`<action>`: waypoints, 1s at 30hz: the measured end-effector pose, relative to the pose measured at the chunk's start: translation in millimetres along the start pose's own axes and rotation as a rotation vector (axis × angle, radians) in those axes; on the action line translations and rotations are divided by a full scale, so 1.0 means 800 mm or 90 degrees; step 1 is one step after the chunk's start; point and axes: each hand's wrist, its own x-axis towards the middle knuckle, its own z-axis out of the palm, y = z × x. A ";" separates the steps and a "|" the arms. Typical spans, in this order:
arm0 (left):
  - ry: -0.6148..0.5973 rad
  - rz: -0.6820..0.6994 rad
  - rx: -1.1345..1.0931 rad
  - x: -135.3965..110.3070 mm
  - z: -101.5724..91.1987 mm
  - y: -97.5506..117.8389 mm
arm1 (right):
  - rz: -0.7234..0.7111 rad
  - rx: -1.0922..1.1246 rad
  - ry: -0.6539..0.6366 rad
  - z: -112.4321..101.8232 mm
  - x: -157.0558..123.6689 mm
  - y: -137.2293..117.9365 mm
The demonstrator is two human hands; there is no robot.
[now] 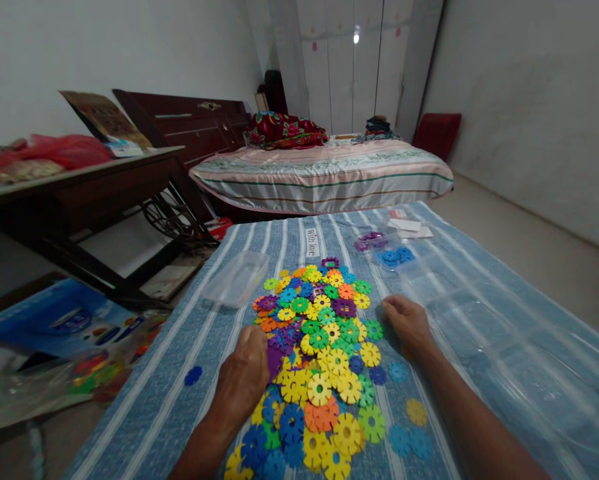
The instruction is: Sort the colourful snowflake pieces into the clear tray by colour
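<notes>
A big pile of flat, notched plastic flower discs [336,360] in yellow, green, blue and orange lies mid-cloth, with purple pieces among them. At its left side my left hand [244,367] is closed, its fingers curled on a flat purple plastic piece [276,359] that sticks out towards the pile. Just right of the pile, my right hand [408,323] is low over the cloth with fingers curled together; whatever may be in them is hidden. A single dark blue disc [193,376] lies apart, left of my left hand.
Right of the pile stands a clear divided box [432,280]; its far compartments hold blue discs [395,257] and purple pieces [370,241]. A clear tub [236,279] stands at left. Clear plastic [544,373] spreads at right. Beyond are a bed [324,177] and a side table [79,175].
</notes>
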 end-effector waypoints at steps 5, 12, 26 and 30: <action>0.041 -0.012 -0.160 0.025 -0.002 0.004 | -0.008 -0.020 0.003 0.001 0.000 -0.008; 0.015 -0.199 -0.477 0.106 0.028 0.052 | -0.010 -0.031 -0.003 0.002 0.000 -0.020; -0.036 -0.220 -0.713 0.314 0.065 0.234 | 0.000 -0.001 -0.004 0.010 0.000 -0.001; -0.122 -0.122 -0.568 0.273 0.073 0.187 | -0.002 -0.012 -0.012 0.008 0.000 -0.006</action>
